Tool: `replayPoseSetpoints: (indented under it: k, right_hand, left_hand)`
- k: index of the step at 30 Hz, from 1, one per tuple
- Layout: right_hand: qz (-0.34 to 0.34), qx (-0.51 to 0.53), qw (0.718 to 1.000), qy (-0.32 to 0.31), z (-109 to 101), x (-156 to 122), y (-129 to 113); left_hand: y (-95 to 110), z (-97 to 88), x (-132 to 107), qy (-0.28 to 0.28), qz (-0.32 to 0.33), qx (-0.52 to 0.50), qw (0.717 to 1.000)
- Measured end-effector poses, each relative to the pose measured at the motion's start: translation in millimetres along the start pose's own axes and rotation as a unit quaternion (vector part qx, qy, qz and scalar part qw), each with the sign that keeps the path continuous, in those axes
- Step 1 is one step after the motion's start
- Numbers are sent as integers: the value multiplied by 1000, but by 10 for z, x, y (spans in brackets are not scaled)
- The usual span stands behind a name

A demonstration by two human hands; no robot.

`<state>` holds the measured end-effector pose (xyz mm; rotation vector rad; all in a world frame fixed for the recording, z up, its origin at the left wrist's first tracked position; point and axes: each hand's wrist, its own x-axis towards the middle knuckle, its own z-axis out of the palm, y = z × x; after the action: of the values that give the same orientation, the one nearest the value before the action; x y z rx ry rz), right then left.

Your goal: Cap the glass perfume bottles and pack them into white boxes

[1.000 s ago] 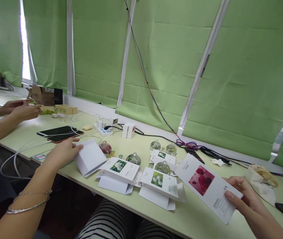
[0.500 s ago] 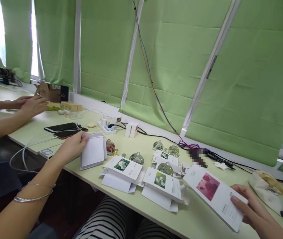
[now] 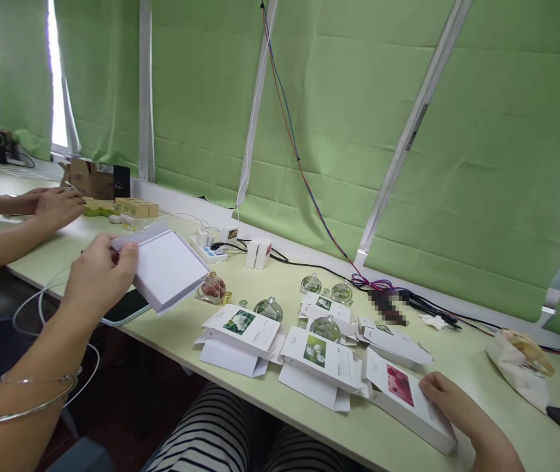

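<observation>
Step in hand was judged to be packaging handling, with boxes and inserts dealt with by both hands. A folded white insert (image 3: 169, 269) was gripped by the left hand (image 3: 103, 272), pinched at its left edge and lifted clear of the counter (image 3: 270, 278). The red-flower box (image 3: 402, 393) was touched along its right edge by the right hand (image 3: 450, 400), at the near right; whether it was gripped or just rested on could not be told. For the next move, a light pinch on the insert and a steadied box were judged to be called for; thin card could be creased if squeezed.

On the counter, two white-flower boxes were seen at near centre, with folded white flaps beneath. Behind and between them, round green bottles (image 3: 269, 309) were set out, plus one red bottle (image 3: 211, 288) to the left with a gold cap (image 3: 227, 298) just beside it. A power strip (image 3: 206, 251) and small white boxes (image 3: 259, 254) were placed farther back. A cloth bag (image 3: 516, 367) was left far right. Another person's hands (image 3: 58, 210) were seen far left. The room was backed by green blinds (image 3: 339, 118).
</observation>
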<state>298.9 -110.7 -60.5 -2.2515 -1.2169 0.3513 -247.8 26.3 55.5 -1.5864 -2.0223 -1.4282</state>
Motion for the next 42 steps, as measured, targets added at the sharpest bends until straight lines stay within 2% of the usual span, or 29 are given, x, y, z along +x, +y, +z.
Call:
replayPoseSetpoints:
  k: [2,4,5,6,8,10,12,15,17,19,22,24,28,32,36,38,40,42]
  right_hand:
    - [-1,-58,997,49,-49,-39,-160]
    - [-84,-48,984,149,-84,-199,-467]
    - [-137,-12,976,170,-74,-319,-660]
    - [-168,34,973,157,-38,-458,-864]
    - [-231,125,963,62,119,-753,-1258]
    - [-280,200,938,-30,365,-1017,-1572]
    - [-297,260,913,-103,641,-1214,-1782]
    - [-289,316,887,-175,997,-1395,-1959]
    - [-266,339,888,-162,1153,-1457,-2030]
    - [-250,347,898,-103,1235,-1477,-2075]
    - [-247,329,912,-10,1227,-1432,-2081]
    - [-264,295,918,21,1157,-1369,-2044]
    - [-318,222,921,30,984,-1232,-1932]
    - [-354,164,920,11,894,-1152,-1856]
    - [-376,136,916,17,864,-1145,-1847]
    - [-386,141,911,23,840,-1154,-1855]
    - [-387,147,910,26,807,-1162,-1861]
    - [-389,144,910,23,778,-1170,-1859]
  left_hand:
    - [177,42,-156,-29,-3,-67,997]
    - [333,137,-356,-68,7,-159,985]
    - [401,197,-465,-90,22,-199,976]
    - [461,257,-575,-109,41,-226,967]
    - [560,364,-783,-120,65,-272,953]
    - [634,438,-956,-134,71,-307,939]
    - [681,482,-1081,-146,72,-326,931]
    - [711,521,-1196,-151,69,-335,927]
    - [716,541,-1249,-152,66,-344,924]
    - [720,551,-1300,-164,63,-356,918]
    - [734,542,-1384,-204,59,-362,908]
    - [744,522,-1434,-245,56,-371,894]
    - [775,452,-1471,-326,69,-387,860]
    - [827,351,-1445,-358,122,-349,857]
    - [856,292,-1442,-336,141,-345,865]
    - [839,295,-1437,-303,181,-330,875]
    - [804,313,-1419,-246,267,-300,882]
    - [771,330,-1398,-169,382,-251,873]
